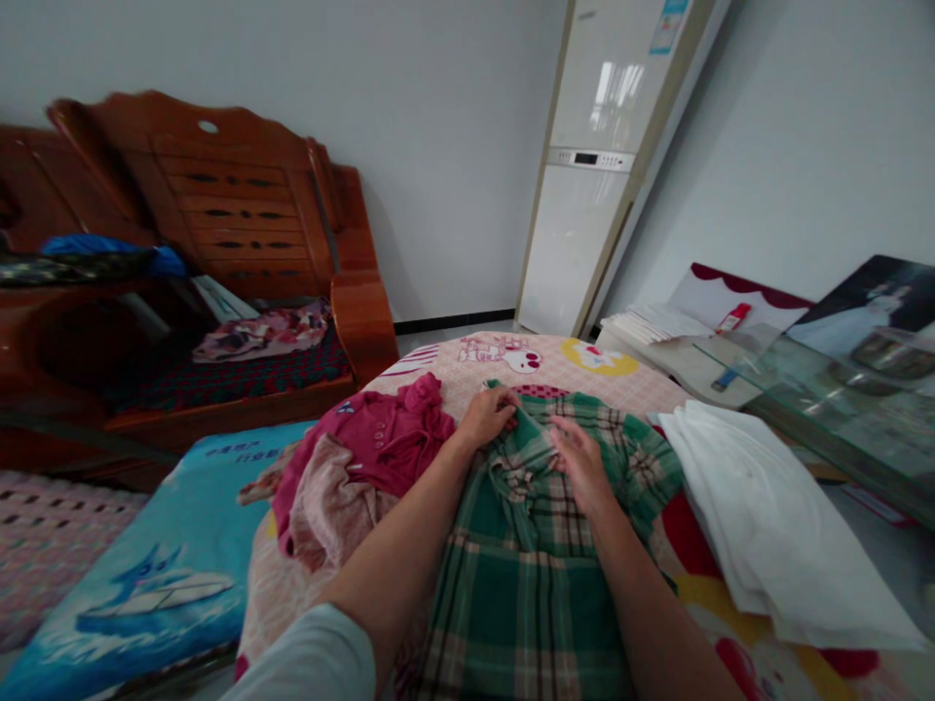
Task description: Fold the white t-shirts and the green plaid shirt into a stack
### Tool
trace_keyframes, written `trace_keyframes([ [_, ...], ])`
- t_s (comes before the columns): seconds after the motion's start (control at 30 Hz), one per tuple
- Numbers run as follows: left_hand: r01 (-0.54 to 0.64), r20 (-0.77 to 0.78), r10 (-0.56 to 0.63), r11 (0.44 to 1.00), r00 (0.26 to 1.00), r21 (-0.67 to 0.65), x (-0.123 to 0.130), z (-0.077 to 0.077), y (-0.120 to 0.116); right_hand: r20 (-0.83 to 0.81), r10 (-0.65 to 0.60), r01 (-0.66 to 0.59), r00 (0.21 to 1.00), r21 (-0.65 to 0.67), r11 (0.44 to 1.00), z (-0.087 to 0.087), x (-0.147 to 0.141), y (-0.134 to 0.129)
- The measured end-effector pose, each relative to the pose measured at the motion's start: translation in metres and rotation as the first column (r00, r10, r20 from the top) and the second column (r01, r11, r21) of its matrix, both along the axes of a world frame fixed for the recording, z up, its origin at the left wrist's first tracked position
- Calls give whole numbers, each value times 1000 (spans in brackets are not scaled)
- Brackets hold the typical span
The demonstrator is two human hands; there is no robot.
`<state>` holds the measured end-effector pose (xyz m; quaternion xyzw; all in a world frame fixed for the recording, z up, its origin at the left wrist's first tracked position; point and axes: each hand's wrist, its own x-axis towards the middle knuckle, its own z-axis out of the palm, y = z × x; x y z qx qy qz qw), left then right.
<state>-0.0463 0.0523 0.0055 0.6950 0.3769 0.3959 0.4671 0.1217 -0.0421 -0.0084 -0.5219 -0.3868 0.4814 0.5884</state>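
Observation:
A green plaid shirt lies spread out in front of me, its collar end away from me and a short sleeve out to the right. My left hand pinches the shirt's edge near the collar on the left side. Just to the right, my right hand has its fingers closed on the cloth by the collar opening. Between the two hands the fabric is pulled into a fold. A crumpled magenta garment and a pale pink cloth lie left of my left forearm.
The clothes rest on a pink patterned cover. White folded sheets or bags lie to the right, near a glass shelf. A blue printed bag and a wooden chair stand left. A tall white air conditioner stands behind.

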Motion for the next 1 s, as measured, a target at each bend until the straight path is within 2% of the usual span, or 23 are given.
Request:
trace_keyframes([
  [0.07,-14,40,13,1000,999,26,1,-3,2,72,82,-81,994,-25,996,-2,-1,-1],
  [0.13,-22,58,19,998,998,65,1,-4,3,191,116,-108,975,-51,993,-4,-1,0],
  [0.23,-45,56,38,991,998,122,0,-3,5,250,19,-14,968,-22,1000,-6,1,2],
  [0.33,-65,-5,67,976,998,207,2,-3,5,43,-186,183,982,62,981,-3,8,5],
  [0.4,-32,-69,52,962,996,271,5,-4,3,-101,-267,276,959,90,957,-2,12,6],
  [0.53,92,-167,-37,939,985,331,14,-13,-3,-179,-239,256,954,75,964,-3,19,7],
  [0.6,151,-240,-66,923,968,355,16,-18,-5,-117,-225,228,967,16,974,-5,20,7],
  [0.67,198,-314,-73,900,947,388,17,-24,-5,14,-200,200,980,1,980,-9,18,7],
  [0.77,221,-367,-55,876,928,429,15,-29,-3,235,-145,133,961,66,989,-14,17,9],
  [0.83,229,-382,-50,867,923,442,14,-33,-1,324,-164,139,932,98,985,-17,18,11],
  [0.9,249,-393,-61,859,917,448,14,-36,0,391,-265,228,881,139,964,-18,22,12],
  [1.0,302,-409,-104,837,906,457,14,-38,0,562,-388,320,730,222,921,-17,29,10],
])
